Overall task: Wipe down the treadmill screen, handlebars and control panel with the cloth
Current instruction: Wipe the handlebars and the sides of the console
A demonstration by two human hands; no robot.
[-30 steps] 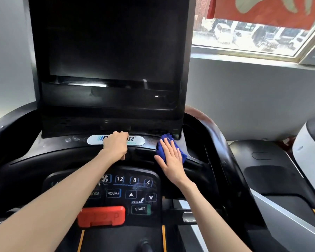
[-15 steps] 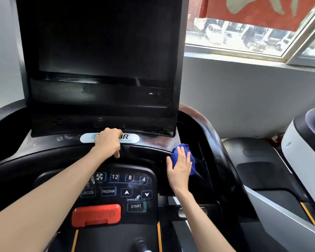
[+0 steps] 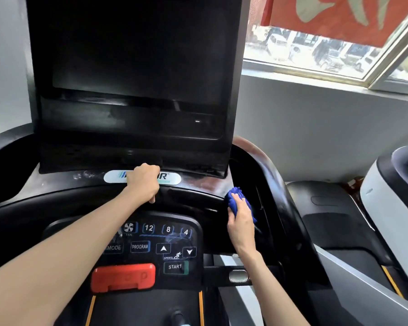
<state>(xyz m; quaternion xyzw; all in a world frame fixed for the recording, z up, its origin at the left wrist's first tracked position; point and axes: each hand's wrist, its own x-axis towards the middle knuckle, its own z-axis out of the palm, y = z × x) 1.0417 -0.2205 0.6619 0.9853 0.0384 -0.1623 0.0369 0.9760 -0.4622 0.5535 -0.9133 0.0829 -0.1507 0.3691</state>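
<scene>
The dark treadmill screen (image 3: 137,67) stands upright at the top centre. Below it lies the control panel (image 3: 151,241) with lit buttons and a red stop key (image 3: 123,276). My left hand (image 3: 143,182) grips the console ledge over the white logo plate (image 3: 170,178), fingers curled over its edge. My right hand (image 3: 242,222) presses a blue cloth (image 3: 233,198) against the right side of the black console, next to the right handlebar (image 3: 276,184). The cloth is bunched under the fingers, partly hidden.
A second machine (image 3: 391,208) with a white housing stands to the right, its dark deck (image 3: 327,208) close by. A grey wall and a window (image 3: 316,50) are behind. A silver grip sensor (image 3: 238,276) sits below my right wrist.
My right hand slid the blue cloth from under the screen's lower right corner rightward and down along the console. My left hand stayed on the ledge.
</scene>
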